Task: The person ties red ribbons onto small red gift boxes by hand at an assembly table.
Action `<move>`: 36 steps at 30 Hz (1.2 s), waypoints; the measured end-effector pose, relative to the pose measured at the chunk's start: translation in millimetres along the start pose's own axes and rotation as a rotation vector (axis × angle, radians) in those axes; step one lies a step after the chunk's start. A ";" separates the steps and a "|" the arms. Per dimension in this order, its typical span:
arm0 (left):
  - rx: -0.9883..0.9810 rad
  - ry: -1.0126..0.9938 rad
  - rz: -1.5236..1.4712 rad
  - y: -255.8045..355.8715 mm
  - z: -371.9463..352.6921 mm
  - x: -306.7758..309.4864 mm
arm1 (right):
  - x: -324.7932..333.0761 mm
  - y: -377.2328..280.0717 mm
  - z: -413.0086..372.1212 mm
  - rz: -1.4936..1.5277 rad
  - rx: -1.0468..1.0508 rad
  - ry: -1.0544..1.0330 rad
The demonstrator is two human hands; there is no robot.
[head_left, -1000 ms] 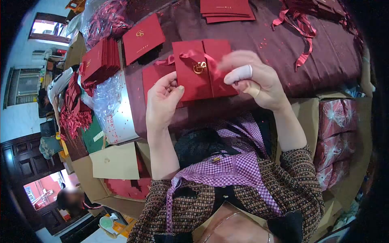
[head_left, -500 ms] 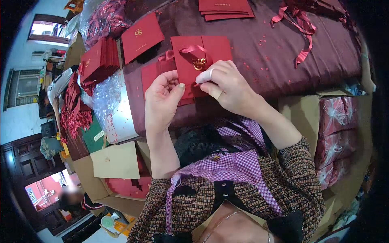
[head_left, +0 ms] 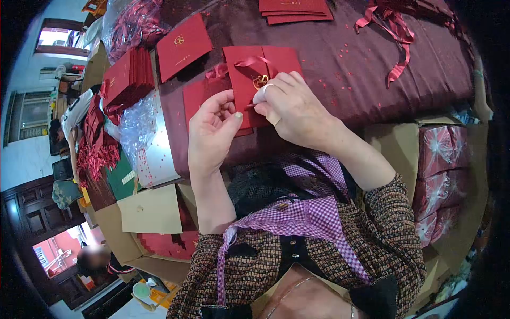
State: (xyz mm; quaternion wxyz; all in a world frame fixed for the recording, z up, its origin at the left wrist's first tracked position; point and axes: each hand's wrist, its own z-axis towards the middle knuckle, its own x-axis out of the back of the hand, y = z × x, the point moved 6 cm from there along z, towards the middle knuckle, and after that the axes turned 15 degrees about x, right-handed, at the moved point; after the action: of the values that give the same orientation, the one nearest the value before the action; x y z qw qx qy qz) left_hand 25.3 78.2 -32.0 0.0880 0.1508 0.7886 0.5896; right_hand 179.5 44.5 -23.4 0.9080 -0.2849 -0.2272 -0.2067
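A red paper gift bag with a gold monogram and a satin ribbon loop lies flat before me on the dark red cloth. My left hand is at its lower left edge, fingers curled and thumb closed against the paper. Over the lower front, below the monogram, my right hand makes a pinch, with white wrapping on one finger. What sits between these fingertips is too small to make out. Under the bag's left side, another red bag with a ribbon is partly covered.
A single red card piece lies at upper left beside a stack of red bags. More red cards lie at the far edge, with loose ribbons to their right. Boxes hold wrapped red packs and red pieces.
My right hand has shifted a little left and up, its pinch still over the bag's front. The left hand stays at the bag's edge.
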 end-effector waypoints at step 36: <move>-0.317 0.074 0.401 26.8 -9.0 -29.0 | 33.8 9.0 23.2 0.165 -0.060 -0.223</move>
State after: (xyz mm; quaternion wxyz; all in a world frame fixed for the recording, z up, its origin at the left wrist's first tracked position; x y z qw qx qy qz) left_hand 53.2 67.1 -4.8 -0.0368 0.2667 0.6434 0.7166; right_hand 204.6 57.2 7.8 0.8821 -0.3507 -0.2964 -0.1049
